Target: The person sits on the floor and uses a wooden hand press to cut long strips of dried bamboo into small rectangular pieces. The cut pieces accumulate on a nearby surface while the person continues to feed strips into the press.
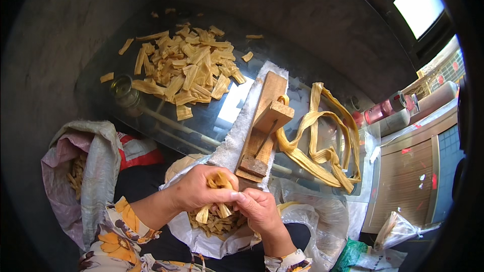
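Observation:
My left hand [202, 187] is closed around a bunch of yellow-tan dried strips [220, 180], whose ends stick out above and below the fist. My right hand [259, 209] pinches at the left thumb's tip; whether it grips a strip cannot be told. Both hands are above an open white sack [204, 240] in the lap, which holds short cut pieces [217, 224]. Just beyond them, a wooden stand with an upright block and a thin metal rod or blade [266, 138] rests on a white towel [232, 141]. Long folded strips [321, 153] lie to its right.
A heap of short pieces [189, 68] covers the far left of the glass tabletop [204, 132]. A glass jar [124, 88] shows beside it. At left stands an open woven sack [96, 170]; at right are a pink-tinted bottle [382, 109], a wooden cabinet [404, 181] and plastic bags [329, 226].

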### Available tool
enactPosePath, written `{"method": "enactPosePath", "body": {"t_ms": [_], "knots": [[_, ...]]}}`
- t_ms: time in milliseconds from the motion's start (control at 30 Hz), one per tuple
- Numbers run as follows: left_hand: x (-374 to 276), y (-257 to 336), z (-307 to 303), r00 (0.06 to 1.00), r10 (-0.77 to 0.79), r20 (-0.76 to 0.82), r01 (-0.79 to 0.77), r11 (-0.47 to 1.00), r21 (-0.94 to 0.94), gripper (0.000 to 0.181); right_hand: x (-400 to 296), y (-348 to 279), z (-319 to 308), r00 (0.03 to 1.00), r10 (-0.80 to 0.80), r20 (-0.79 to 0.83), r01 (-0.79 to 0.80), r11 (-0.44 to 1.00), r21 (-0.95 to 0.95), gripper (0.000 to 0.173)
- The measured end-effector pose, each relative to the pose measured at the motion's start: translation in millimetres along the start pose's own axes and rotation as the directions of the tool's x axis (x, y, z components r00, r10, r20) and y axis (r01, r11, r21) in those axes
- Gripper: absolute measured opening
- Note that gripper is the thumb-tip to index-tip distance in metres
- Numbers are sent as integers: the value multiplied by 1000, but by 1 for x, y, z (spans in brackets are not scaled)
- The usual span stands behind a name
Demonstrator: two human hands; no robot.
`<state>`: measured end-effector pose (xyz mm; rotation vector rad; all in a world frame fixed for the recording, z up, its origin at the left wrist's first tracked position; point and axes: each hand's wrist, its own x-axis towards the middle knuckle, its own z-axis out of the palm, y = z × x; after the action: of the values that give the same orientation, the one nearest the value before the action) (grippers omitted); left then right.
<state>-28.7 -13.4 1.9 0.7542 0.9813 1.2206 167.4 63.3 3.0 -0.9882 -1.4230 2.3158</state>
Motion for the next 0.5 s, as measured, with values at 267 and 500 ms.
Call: {"method": "enactPosePath", "body": {"t_ms": [267, 500], "knots": [[18, 2, 6, 947, 221, -231, -222, 975, 26, 8, 7, -21, -11, 832, -409, -375, 329, 908, -259, 12], [62, -17, 2, 844, 415, -339, -244, 861, 447, 12, 51, -25, -24, 516, -812, -273, 217, 432, -875, 16]]}}
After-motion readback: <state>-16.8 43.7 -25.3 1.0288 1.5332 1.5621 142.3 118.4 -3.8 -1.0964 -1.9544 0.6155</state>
